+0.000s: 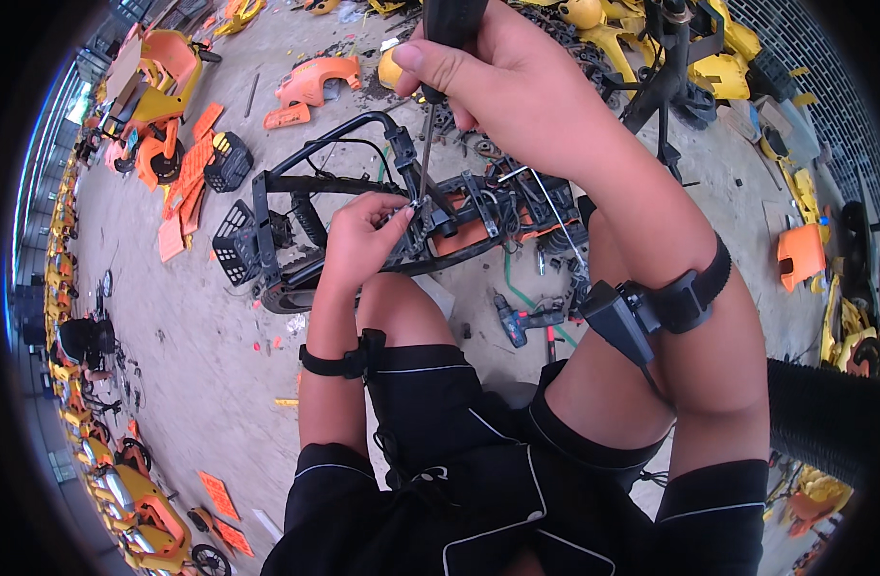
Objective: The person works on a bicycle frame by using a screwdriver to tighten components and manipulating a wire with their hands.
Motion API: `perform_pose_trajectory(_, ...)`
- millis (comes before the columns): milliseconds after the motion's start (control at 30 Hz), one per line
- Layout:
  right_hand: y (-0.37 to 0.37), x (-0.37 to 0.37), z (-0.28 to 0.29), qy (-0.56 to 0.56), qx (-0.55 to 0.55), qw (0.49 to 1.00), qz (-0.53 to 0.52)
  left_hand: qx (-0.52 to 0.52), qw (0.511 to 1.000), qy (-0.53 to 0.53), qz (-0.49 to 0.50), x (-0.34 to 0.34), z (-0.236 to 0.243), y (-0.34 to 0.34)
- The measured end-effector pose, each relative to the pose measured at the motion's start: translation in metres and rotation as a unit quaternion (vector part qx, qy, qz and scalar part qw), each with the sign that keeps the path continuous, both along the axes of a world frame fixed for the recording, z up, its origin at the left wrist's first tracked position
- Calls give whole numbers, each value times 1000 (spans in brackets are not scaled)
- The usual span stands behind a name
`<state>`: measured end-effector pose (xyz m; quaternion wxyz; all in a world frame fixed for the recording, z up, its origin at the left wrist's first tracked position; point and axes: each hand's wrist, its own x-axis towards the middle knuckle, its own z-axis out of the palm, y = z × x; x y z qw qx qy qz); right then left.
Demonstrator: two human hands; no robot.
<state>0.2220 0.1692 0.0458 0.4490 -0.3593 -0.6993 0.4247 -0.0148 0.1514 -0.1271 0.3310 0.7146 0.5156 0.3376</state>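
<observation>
Gripping screwdriver in curled right hand; pinching metal fitting with left hand, right of lattice basket of unclear contents.

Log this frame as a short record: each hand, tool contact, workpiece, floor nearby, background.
Left hand: fingertips at a small metal part; grip unclear
Right hand: wrapped around the black handle of a screwdriver-like tool, its shaft slanting down toward that part
Tool contact: cannot tell whether the tip touches
Workpiece: black metal vehicle frame, ahead of the person
Floor nearby: cordless drill
Background: orange panels at left, yellow panels at upper right
</observation>
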Motion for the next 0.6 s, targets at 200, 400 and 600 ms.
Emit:
perform_pose_trajectory(200, -2, -19, -9, -45, 80, 994, -66, 20, 1000, -4, 2, -1, -3, -2)
perform_pose_trajectory(400, -10, -22, -21, -88, 80, 992, -45, 46, 999, 19, 3, 1, 6, -4)
perform_pose_trajectory(600, -5, -24, -27, -118, 52, 991, -32, 69, 997, -10, 13, 12, 9, -8)
